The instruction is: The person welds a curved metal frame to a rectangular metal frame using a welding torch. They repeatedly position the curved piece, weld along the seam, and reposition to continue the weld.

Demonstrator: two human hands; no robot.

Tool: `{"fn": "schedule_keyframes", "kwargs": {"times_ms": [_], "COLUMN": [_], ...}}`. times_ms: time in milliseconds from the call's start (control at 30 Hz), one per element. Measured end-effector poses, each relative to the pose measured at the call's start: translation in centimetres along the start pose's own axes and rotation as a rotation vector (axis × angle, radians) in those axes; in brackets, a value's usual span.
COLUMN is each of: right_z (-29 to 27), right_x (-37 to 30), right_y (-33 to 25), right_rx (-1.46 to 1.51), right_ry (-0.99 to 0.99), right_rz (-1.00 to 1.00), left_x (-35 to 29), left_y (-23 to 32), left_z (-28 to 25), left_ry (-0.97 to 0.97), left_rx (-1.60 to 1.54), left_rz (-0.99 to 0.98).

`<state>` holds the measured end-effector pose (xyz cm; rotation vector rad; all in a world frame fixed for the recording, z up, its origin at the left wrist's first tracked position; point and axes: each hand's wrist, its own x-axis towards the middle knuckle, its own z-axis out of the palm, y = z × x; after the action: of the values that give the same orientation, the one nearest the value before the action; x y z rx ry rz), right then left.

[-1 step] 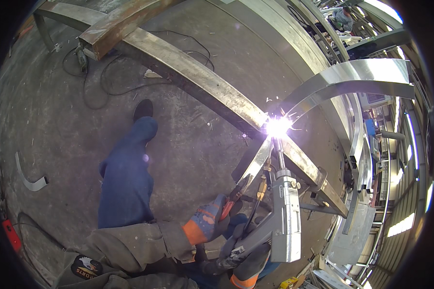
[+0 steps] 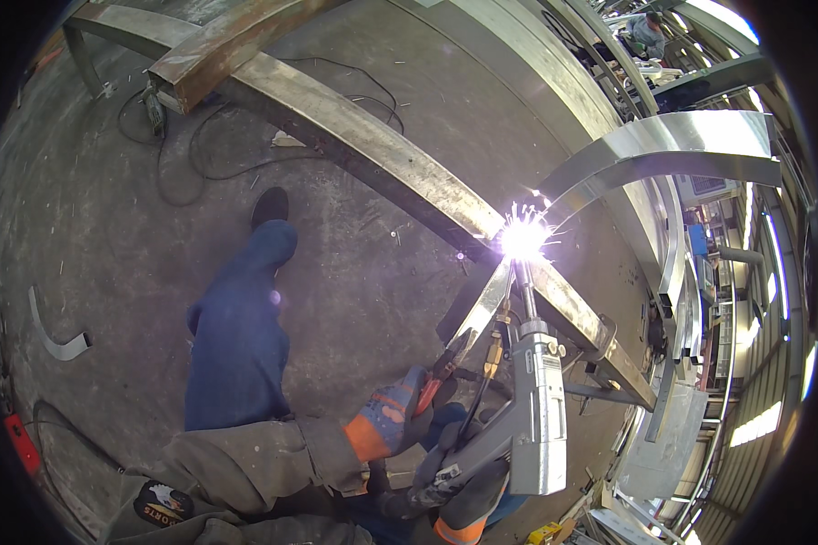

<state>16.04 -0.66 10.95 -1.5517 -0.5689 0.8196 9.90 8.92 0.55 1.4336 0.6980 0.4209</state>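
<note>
My left hand [image 2: 395, 413], in a blue and orange glove, is closed round red-handled pliers [image 2: 430, 392]. Their jaws grip the lower end of a flat metal strip [image 2: 483, 304], whose upper end runs to a bright white-violet arc [image 2: 523, 239]. My right hand [image 2: 436, 465], in a dark glove with an orange cuff, wraps the slanting handle of a grey, boxy welding gun [image 2: 541, 409]. The gun's thin nozzle [image 2: 528, 291] points up into the arc, and glare hides its tip. The arc sits on a long steel beam [image 2: 373, 136], beside a curved shiny metal channel [image 2: 663, 136].
A rusty square tube [image 2: 236, 50] lies across the beam at upper left. Dark cables [image 2: 200, 163] loop over the floor. A bent metal piece [image 2: 59, 343] lies at far left. Metal stock and racks line the right, where another person [image 2: 645, 36] appears far off.
Sparks round the arc have changed shape, now spraying upward in more thin streaks. My hands, the pliers and the gun stay in place.
</note>
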Motion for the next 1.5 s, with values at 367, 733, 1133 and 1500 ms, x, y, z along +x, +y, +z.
{"fn": "schedule_keyframes", "kwargs": {"times_ms": [367,733,1133,1500], "right_z": [-0.7,-2.4,-1.5,-0.4], "right_x": [-0.8,-3.0,-2.0,-1.1], "right_y": [0.3,2.5,4.5,3.5], "right_rx": [-0.047,0.168,0.029,0.003], "right_ry": [-0.023,0.076,0.096,0.162], "right_rz": [-0.044,0.008,0.000,-0.033], "left_x": [-0.5,-7.5,-10.1,-10.3], "left_y": [-1.4,-1.8,-0.8,-1.6], "left_z": [0.4,1.1,1.4,1.7], "left_ry": [0.060,0.027,-0.025,0.000], "left_rx": [0.053,0.077,0.046,0.036], "left_rz": [0.136,0.100,-0.183,-0.164]}}
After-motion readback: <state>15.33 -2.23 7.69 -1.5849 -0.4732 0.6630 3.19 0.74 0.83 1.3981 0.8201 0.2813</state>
